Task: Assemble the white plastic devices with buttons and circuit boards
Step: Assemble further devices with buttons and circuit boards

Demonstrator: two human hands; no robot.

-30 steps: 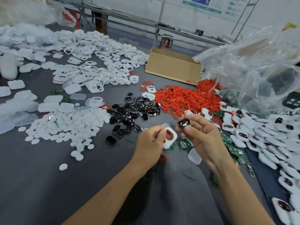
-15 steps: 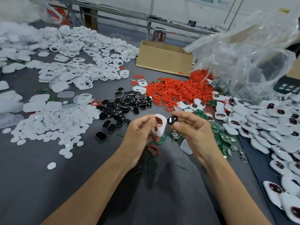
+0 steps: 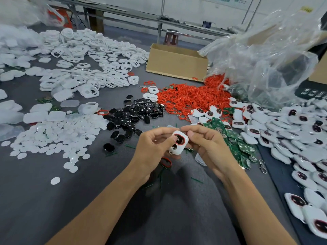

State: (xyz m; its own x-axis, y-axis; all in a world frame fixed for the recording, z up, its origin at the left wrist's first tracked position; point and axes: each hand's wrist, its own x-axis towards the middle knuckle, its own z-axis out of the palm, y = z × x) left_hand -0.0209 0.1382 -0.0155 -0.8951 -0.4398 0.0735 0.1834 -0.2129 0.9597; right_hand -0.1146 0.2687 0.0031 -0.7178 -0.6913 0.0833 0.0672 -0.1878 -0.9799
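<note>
Now, shell [image 3: 178, 142]: white, held just above the worktop [image 3: 106, 206] between both hands, face tilted up toward the camera.
Button [image 3: 180, 139]: black, in the shell's upper opening, with a red ring showing round it.
Left grip [image 3: 154, 149]: fingers curled round the shell's left edge and underside, thumb pressing at the edge of the upper opening.
Right grip [image 3: 207, 147]: fingers curled, thumb and forefinger pinching the shell's top right corner.
Risk, button: uneven thumb pressure could seat it crooked, or push it through so it drops out at the back.
Risk, ring: it looks soft; a sideways push could fold it or pinch it under the button's rim.
Risk, shell: held only at its edges, it could twist or slip and fall among the loose parts below.
Risk, mix-up: the buttons [image 3: 134, 112], rings [image 3: 191, 98] and boards [image 3: 235, 138] lie close together, so a dropped part would be hard to find.
Hidden, back: the shell's rear and whatever the left fingers do there are out of sight.
Hidden, seating: whether the button sits flush cannot be told.
Hidden, lower opening: dark, its contents unclear.
Hidden, under the hands: a loose ring [image 3: 166, 161] shows only in part.
Cut off: the finished devices [image 3: 283, 131] run off the right edge.
</note>
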